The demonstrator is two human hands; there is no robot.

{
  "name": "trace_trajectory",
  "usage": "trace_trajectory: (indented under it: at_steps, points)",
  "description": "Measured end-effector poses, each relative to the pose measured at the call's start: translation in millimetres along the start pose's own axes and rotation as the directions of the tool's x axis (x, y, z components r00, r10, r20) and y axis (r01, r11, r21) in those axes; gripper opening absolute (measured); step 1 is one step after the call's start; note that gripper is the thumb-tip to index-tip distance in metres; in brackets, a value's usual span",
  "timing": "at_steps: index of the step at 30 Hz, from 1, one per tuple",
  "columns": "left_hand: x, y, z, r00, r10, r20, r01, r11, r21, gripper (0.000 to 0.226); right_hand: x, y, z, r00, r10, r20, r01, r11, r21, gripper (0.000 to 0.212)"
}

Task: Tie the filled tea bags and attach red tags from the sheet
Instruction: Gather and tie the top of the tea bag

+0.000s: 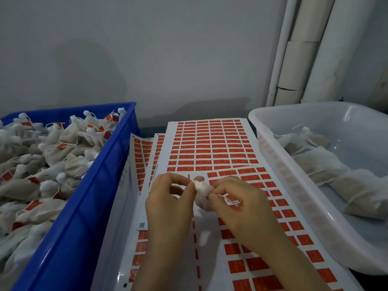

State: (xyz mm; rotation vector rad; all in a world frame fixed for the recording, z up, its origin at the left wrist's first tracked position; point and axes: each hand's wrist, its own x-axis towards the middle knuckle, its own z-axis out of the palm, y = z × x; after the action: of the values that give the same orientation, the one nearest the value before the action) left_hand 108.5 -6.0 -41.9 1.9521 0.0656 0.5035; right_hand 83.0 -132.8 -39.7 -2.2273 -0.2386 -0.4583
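Note:
A small white tea bag (203,196) hangs between both hands above the tag sheets. My left hand (168,208) pinches its gathered top from the left. My right hand (241,206) pinches it from the right, with a thin white string trailing under the fingers. Below lies a white sheet of red tags (262,238), with some tags gone from its left part. A fuller sheet of red tags (210,143) lies behind it.
A blue crate (84,206) on the left holds several tied white bags with red tags. A white plastic tub (294,185) on the right holds a few untied filled bags (327,164). More tag sheets (142,152) overlap underneath. A grey wall and white pipes stand behind.

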Motion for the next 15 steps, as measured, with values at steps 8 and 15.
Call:
trace_trajectory:
  at_steps: [8,15]
  points:
    - [1.9,-8.4,5.1,0.915,-0.315,0.252,0.328,0.945,-0.009,0.02,-0.8,6.2,2.7,0.999,-0.049,-0.019,0.044,0.977,-0.209,0.007]
    - [1.6,-3.9,2.1,0.916,-0.326,0.233,0.325,0.945,0.042,0.033,-3.5,7.0,5.8,0.992,-0.087,0.09,0.103,0.976,-0.192,0.009]
